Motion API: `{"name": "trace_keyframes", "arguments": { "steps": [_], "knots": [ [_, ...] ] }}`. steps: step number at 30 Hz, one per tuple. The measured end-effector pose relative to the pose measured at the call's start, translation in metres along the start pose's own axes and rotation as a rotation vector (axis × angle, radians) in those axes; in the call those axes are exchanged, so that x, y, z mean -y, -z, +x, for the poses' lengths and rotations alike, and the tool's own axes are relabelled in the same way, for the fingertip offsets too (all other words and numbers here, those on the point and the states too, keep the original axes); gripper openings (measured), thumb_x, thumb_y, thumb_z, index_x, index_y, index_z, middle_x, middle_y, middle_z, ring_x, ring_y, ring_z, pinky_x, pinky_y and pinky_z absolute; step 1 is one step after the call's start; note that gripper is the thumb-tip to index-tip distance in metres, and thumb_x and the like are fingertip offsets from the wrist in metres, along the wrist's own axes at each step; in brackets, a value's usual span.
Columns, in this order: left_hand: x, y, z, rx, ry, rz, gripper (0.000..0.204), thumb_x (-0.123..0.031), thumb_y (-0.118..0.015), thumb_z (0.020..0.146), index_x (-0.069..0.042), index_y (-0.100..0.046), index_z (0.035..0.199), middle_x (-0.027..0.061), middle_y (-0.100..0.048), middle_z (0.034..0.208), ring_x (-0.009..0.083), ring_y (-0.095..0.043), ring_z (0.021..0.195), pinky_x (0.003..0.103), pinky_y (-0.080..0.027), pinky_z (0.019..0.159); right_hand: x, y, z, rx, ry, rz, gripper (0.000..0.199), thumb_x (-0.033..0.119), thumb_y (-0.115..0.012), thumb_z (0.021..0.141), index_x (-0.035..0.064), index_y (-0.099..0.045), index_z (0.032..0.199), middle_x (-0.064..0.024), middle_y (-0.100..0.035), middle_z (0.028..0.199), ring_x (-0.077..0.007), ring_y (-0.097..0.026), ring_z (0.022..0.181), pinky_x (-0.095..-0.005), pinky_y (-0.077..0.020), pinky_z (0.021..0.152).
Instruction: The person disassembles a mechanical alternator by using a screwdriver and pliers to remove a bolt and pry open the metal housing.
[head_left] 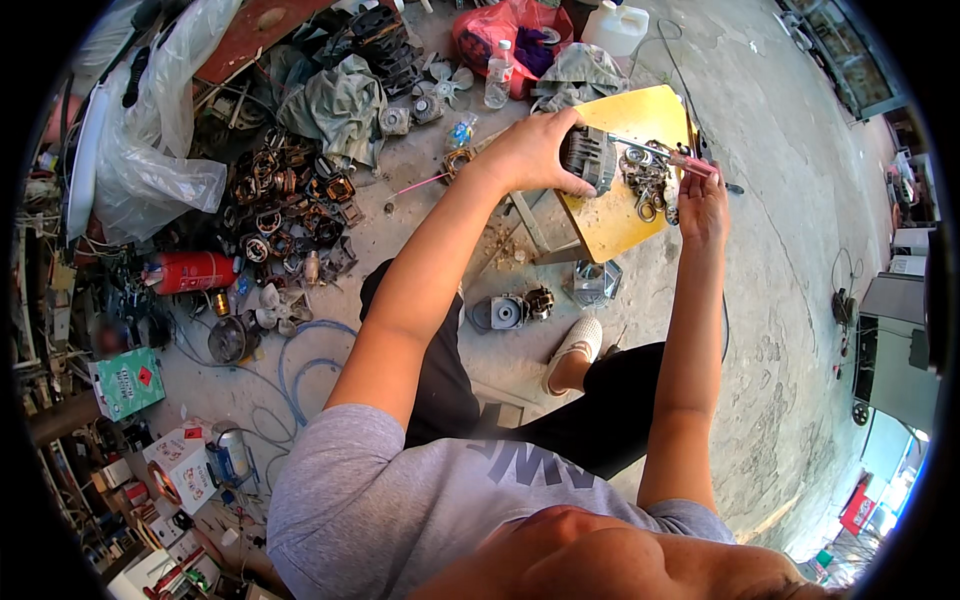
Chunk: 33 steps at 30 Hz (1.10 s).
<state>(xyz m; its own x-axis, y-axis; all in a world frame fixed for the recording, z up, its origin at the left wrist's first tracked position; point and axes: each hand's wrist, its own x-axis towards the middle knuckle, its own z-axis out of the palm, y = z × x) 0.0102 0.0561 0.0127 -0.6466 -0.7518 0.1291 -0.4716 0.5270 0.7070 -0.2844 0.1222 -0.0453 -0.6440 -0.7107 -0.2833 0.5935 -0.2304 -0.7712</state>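
My left hand [540, 152] is wrapped round a grey finned motor housing [592, 161] above a small yellow-topped table [604, 228]. My right hand [704, 208] grips a screwdriver [692, 164] by its pinkish-red handle. Its shaft points left toward the housing; whether the tip touches it I cannot tell. Between my hands, a heap of small metal parts [650, 184], some of them rings, lies on the yellow top.
To the left are a heap of copper-wound motor parts [285, 195], a red cylinder [190, 272] and a coiled blue hose [292, 372]. A motor part [507, 312] sits near my feet. Beyond the table stand a plastic bottle [498, 76], a red bag [480, 38] and a white jug [614, 30].
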Motion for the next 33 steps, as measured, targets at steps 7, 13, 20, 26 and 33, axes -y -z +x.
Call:
{"name": "trace_keyframes", "arguments": {
  "steps": [7,13,20,26,33],
  "knots": [
    [0.0,0.001,-0.001,-0.019,-0.022,0.002,0.083,-0.043,-0.092,0.059,-0.007,-0.051,0.121,0.0168,-0.065,0.114,0.0337,-0.063,0.109,0.04,-0.05,0.093,0.014,0.0,0.001,0.033,-0.078,0.052,0.042,0.033,-0.058,0.101,0.01,-0.052,0.135,-0.0018,-0.063,0.115,-0.0111,-0.058,0.102,-0.0289,-0.0441,0.086],
    [-0.002,0.001,-0.001,0.001,0.009,0.007,0.082,-0.042,-0.092,0.058,-0.006,-0.052,0.121,0.0168,-0.065,0.115,0.033,-0.063,0.11,0.04,-0.05,0.094,0.016,-0.006,-0.005,0.134,0.042,-0.04,0.048,0.034,-0.054,0.102,0.0115,-0.045,0.144,-0.003,-0.062,0.114,-0.0134,-0.058,0.101,-0.0284,-0.0445,0.085],
    [0.0,0.0,-0.001,-0.012,-0.006,0.011,0.082,-0.042,-0.092,0.058,-0.006,-0.052,0.12,0.0163,-0.065,0.115,0.0329,-0.063,0.109,0.04,-0.05,0.094,0.016,-0.015,-0.011,0.016,0.018,-0.115,0.041,0.022,-0.045,0.107,0.008,-0.042,0.145,-0.0116,-0.058,0.128,-0.02,-0.058,0.111,-0.0359,-0.0475,0.096],
    [-0.002,0.001,0.0,-0.004,-0.007,-0.003,0.083,-0.043,-0.092,0.058,-0.006,-0.052,0.121,0.0166,-0.065,0.115,0.0333,-0.063,0.11,0.04,-0.05,0.094,0.012,-0.01,-0.008,0.085,0.062,-0.036,0.042,0.026,-0.055,0.103,0.0099,-0.048,0.14,-0.0056,-0.061,0.117,-0.0148,-0.059,0.102,-0.0264,-0.0441,0.082],
    [-0.002,0.001,-0.001,-0.006,-0.001,0.0,0.083,-0.043,-0.092,0.059,-0.007,-0.051,0.121,0.0169,-0.065,0.114,0.0338,-0.063,0.109,0.04,-0.05,0.093,0.017,-0.011,-0.008,-0.022,-0.032,-0.102,0.038,0.025,-0.049,0.105,0.0181,-0.045,0.142,-0.0036,-0.06,0.128,-0.0148,-0.059,0.105,-0.0338,-0.0439,0.091]
  ]
}}
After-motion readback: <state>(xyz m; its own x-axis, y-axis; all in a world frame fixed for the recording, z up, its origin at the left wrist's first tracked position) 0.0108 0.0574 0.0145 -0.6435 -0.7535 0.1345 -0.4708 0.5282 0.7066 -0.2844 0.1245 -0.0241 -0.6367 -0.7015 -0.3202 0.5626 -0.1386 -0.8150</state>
